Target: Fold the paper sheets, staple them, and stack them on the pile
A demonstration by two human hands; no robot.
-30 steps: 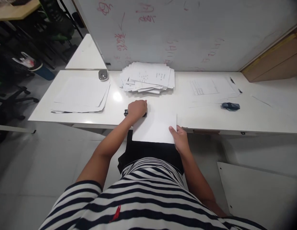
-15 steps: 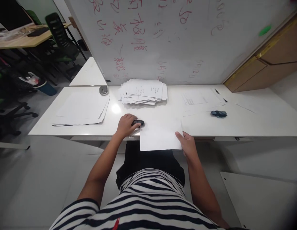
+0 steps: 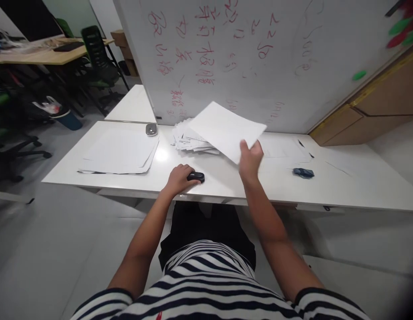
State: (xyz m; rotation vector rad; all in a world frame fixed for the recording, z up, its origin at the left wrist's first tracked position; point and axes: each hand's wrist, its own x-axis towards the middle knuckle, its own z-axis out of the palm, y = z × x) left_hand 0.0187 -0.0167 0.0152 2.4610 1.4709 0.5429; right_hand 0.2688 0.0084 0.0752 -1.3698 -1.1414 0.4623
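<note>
My right hand [image 3: 250,159] grips a white sheet of paper [image 3: 226,130] by its near corner and holds it lifted above the white table [image 3: 226,182], over the messy stack of printed sheets [image 3: 189,138] by the whiteboard. My left hand [image 3: 178,178] rests on the table near its front edge, fingers curled on a small black stapler [image 3: 196,177].
A flatter pile of white sheets [image 3: 119,153] lies at the left of the table with a small grey object [image 3: 151,129] behind it. A dark blue stapler [image 3: 303,172] and loose sheets [image 3: 282,149] lie at the right. A whiteboard [image 3: 246,58] with red writing stands behind. Office chairs stand at far left.
My right hand has lifted the sheet off the table's front edge and carried it up and back over the messy stack. My left hand stays on the black stapler. The camera tilted upward.
</note>
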